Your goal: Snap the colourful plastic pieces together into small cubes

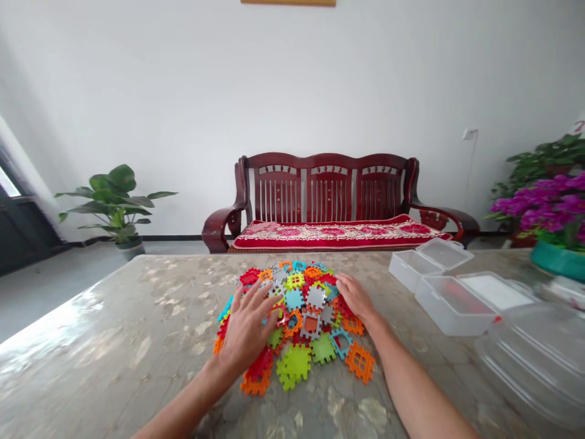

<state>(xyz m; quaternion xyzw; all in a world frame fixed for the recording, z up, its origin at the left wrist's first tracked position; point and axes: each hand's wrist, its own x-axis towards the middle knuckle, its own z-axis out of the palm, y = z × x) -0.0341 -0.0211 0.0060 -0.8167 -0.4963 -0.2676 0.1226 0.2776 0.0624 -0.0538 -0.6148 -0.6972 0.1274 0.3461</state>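
A heap of interlocking plastic building tiles (pixel 295 299) in red, orange, lime green, blue and grey lies on the table in front of me. Some tiles have window-like cut-outs, such as an orange tile (pixel 360 362) at the near right edge. A lime green tile (pixel 297 362) lies at the near side. My left hand (pixel 250 320) rests over the left part of the heap, fingers spread and pointing away. On the right edge of the heap is my right hand (pixel 354 296), its fingers extended together against the tiles; their tips are partly hard to make out.
Two clear plastic boxes (pixel 450 317) with open lids stand to the right, near a large transparent lid (pixel 539 360). Purple flowers in a teal pot (pixel 557 262) are at the far right. Behind the patterned table (pixel 150 305) stands a dark red wooden bench (pixel 329 195); a potted plant (pixel 119 204) is left.
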